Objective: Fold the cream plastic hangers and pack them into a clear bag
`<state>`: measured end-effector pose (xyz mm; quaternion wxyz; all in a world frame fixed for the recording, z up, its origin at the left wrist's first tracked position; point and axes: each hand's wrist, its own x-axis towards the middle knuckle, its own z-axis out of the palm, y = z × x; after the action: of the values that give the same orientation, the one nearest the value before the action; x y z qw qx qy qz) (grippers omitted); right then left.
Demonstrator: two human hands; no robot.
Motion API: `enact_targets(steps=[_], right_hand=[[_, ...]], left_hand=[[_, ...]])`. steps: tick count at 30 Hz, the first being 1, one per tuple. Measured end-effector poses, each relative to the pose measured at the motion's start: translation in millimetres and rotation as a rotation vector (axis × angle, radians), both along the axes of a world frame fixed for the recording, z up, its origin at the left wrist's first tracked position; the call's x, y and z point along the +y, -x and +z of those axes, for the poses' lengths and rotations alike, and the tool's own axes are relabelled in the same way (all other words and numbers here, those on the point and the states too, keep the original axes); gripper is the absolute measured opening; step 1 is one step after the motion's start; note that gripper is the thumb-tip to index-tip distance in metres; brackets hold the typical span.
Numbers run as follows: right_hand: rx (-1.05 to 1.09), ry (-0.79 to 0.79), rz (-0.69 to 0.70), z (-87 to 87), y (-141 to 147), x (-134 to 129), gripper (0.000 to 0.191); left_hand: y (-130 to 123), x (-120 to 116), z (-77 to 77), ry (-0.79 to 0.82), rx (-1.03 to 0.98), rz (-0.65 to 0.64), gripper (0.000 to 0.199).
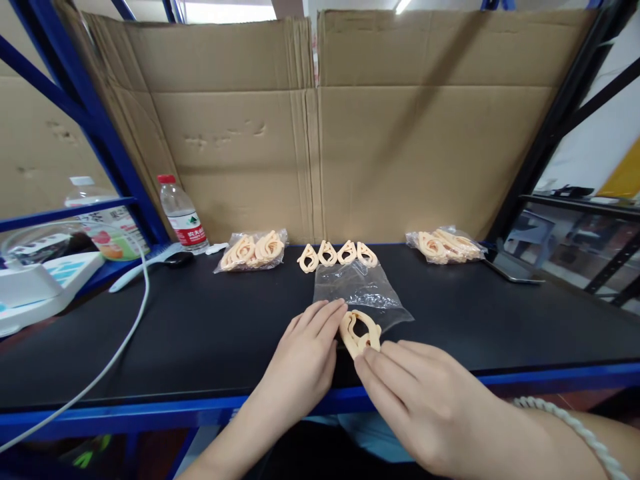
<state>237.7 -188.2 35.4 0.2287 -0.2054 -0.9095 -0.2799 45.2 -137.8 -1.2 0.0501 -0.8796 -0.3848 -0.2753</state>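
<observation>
My right hand [425, 393] pinches a beige teardrop-shaped piece [354, 339] by its lower edge, close to the table's front. The piece has an open middle and a curved inner strip. My left hand [307, 347] is at its left side, fingers together and tips against the upper left edge; its thumb is partly hidden. Just beyond the hands, a clear plastic bag [350, 285] lies flat on the black table. Several similar beige pieces [327, 253] stand in a row at the bag's far end.
Clear packs of beige pieces lie at back left [254, 251] and back right [445, 245]. A red-capped water bottle [183, 217] stands at left, near a white-handled brush [145, 267]. A white cable [133, 333] crosses the left side. Cardboard [400, 147] walls the back.
</observation>
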Motion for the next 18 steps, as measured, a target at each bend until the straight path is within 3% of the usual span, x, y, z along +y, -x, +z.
enact_targets(steps=[6,12,18], right_hand=[[-0.062,0.078,0.044,-10.6,7,-9,0.020],[0.039,-0.005,0.051,-2.1,9,-7,0.024],[-0.086,-0.064,-0.110,-8.3,20,17,0.019]], left_hand=[[0,4,-3.8,-0.102,-0.058,0.130,0.027],[0,5,-4.2,0.029,0.023,0.178,0.043],[2,6,-3.8,0.065,0.044,0.233,0.045]])
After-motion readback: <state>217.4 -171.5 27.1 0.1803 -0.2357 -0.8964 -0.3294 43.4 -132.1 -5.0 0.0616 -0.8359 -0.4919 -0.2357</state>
